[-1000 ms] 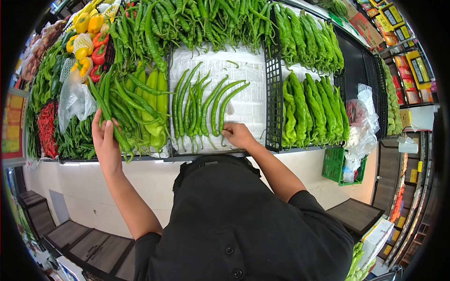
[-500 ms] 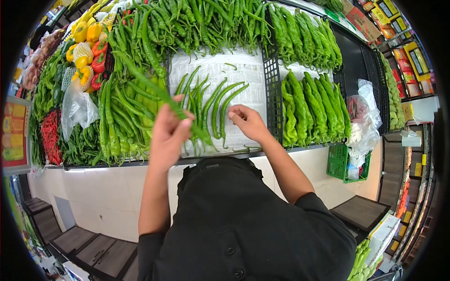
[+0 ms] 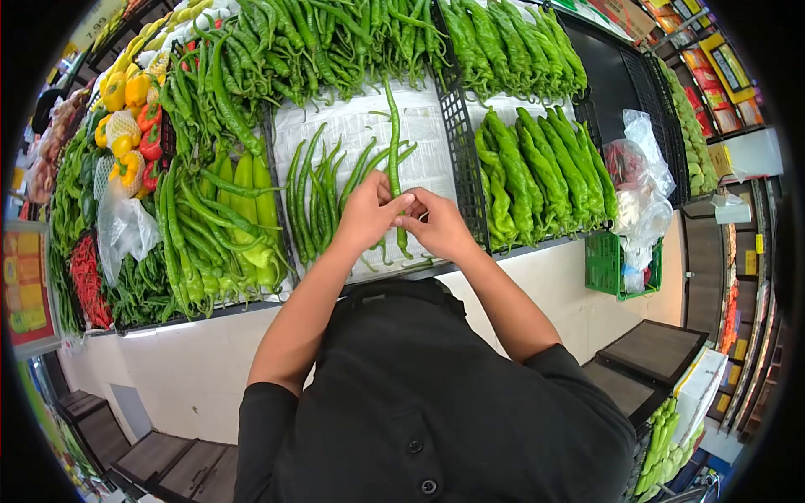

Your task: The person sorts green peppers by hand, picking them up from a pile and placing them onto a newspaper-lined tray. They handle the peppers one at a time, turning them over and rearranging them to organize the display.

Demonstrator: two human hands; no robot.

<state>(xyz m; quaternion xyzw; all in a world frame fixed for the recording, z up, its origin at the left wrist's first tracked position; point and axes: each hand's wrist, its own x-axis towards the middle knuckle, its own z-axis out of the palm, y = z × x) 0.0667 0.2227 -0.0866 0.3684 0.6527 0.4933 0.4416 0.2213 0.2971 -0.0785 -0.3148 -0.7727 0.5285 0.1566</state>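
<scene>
A long green chili (image 3: 394, 126) stands upright in view over the paper-lined tray, its lower part between my two hands. My left hand (image 3: 367, 210) is closed on it from the left, and my right hand (image 3: 434, 223) pinches close by, its fingertips meeting those of my left hand. Whether the right fingers grip the chili or something small at it is hard to make out. Several slim green chilies (image 3: 314, 197) lie side by side on the white paper (image 3: 352, 117) to the left of my hands.
Thick green peppers (image 3: 549, 168) fill black crates on the right. Heaped long chilies (image 3: 310, 46) lie behind. Pale green peppers (image 3: 251, 197), red chilies (image 3: 90, 285) and a plastic bag (image 3: 126, 226) are on the left. A green basket (image 3: 608, 267) stands at the right.
Both hands have come together over the tray. The chili in my left hand has swung from a slant to nearly upright, and the view has shifted.
</scene>
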